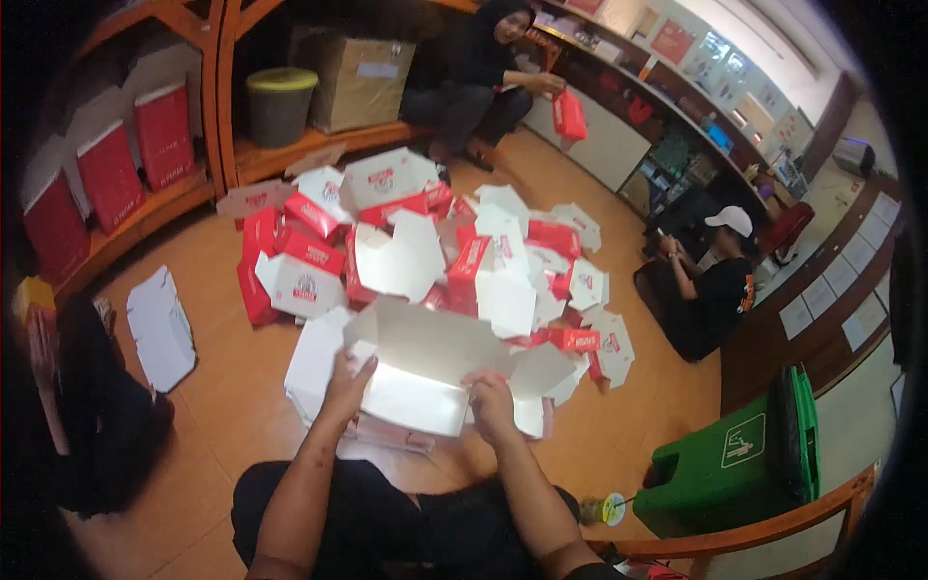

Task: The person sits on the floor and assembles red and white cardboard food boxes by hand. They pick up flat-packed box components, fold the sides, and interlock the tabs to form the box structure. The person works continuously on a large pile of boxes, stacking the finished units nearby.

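A white-lined cardboard food box (418,391), partly folded with its inside facing up, is held over my lap. My left hand (346,387) grips its left end, thumb against the wall. At its right corner my right hand (491,406) is closed on the cardboard, beside a flap (537,372) that stands out to the right. The box's underside is hidden. Just beyond lies a large heap of red and white folded boxes (396,259), some upright, some tipped over. More flat cardboard (387,432) lies beneath the held box.
A flat white sheet (160,329) lies on the tiled floor at left. Red boxes (164,135) and a lidded bucket (280,106) stand on wooden shelves. One person (474,82) crouches at the back with a red box; another (710,285) sits at right. A green bin (735,454) stands near right.
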Motion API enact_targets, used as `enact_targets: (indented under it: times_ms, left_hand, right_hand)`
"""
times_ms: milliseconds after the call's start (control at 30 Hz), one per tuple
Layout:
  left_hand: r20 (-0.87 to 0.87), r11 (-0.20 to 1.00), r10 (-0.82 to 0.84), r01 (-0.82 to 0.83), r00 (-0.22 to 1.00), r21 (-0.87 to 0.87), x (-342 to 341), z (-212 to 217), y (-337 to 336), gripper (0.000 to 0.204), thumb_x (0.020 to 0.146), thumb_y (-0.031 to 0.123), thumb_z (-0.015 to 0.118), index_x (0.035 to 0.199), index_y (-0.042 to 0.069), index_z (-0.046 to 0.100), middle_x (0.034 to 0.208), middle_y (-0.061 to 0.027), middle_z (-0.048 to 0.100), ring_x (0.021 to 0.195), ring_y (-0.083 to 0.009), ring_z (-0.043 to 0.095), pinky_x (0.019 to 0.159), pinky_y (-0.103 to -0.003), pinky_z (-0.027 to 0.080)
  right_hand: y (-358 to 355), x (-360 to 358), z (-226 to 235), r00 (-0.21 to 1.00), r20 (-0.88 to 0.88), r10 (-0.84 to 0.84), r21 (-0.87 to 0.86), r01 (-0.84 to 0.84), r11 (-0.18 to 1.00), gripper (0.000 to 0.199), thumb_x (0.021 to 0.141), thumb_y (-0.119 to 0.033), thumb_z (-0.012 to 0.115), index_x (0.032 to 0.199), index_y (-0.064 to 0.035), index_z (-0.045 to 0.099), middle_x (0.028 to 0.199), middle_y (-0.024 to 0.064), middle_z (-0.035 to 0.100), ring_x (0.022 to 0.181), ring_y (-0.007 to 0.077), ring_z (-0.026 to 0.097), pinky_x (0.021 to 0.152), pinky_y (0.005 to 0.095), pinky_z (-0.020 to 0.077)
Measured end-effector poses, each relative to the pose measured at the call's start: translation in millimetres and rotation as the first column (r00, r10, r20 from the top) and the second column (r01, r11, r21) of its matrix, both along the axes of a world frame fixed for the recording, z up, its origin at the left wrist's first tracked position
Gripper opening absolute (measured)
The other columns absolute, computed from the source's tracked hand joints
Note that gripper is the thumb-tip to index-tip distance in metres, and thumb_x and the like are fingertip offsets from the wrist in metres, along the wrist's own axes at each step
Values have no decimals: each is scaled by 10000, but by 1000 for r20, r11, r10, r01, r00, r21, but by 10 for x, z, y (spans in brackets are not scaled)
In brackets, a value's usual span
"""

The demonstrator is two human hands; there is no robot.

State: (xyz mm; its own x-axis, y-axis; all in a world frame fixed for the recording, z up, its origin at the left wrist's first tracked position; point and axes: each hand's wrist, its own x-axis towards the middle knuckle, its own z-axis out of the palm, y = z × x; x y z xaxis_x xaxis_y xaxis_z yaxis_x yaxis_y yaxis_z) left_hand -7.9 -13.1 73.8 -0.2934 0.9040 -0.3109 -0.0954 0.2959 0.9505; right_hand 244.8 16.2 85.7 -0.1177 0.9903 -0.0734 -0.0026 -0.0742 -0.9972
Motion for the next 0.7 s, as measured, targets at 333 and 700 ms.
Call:
enact_targets:
  times_ms: [333,700]
  left_hand:
    - [484,929,-369,324,794,178,-78,-106,-129,458,925,165,581,1359,84,458,1282,-117,516,1182,-210,511,961,-323,441]
    - [487,991,136,-107,863,-86,78,113,-223,598,916,370,648,1296,-67,495,1239,-156,578,1121,-225,563,938,-355,458]
  right_hand:
    - [33,-120,-108,819,-574,10,-17,-24,1000,422,824,-96,536,1232,5,505,1124,110,610,1016,195,598,904,304,472]
    - [73,-34,-404,971,146,191,-8,-191,981,586,942,-334,579,1368,29,406,1369,164,470,1226,271,495,1068,351,353]
